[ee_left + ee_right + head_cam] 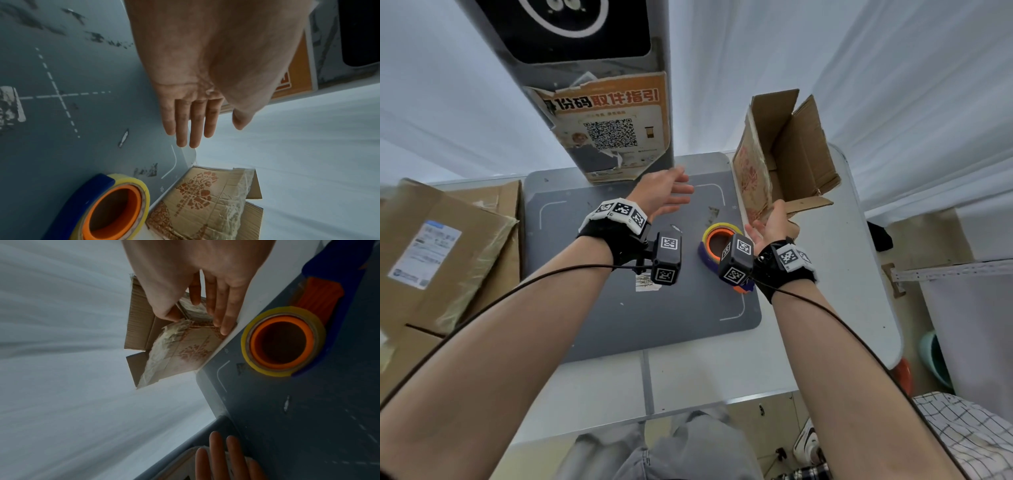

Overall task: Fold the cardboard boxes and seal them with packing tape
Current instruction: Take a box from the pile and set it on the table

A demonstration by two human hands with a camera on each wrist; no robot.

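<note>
An open brown cardboard box (787,147) with red print and old tape on its side is tilted up at the table's far right, flaps loose. My right hand (770,219) pinches its near lower wall, thumb inside and fingers outside, as the right wrist view shows for the hand (195,321) and box (185,350). My left hand (678,186) hovers over the grey mat with straight fingers, holding nothing; the left wrist view shows the hand (207,129) and the box (205,203). A blue tape dispenser (719,236) with a yellow roll and orange core lies between my wrists.
The grey mat (619,308) covers a white folding table (842,308). A grey kiosk column (609,130) with an orange QR poster stands at the mat's far edge. Flattened cardboard boxes (441,253) are stacked at the left. White curtains hang behind.
</note>
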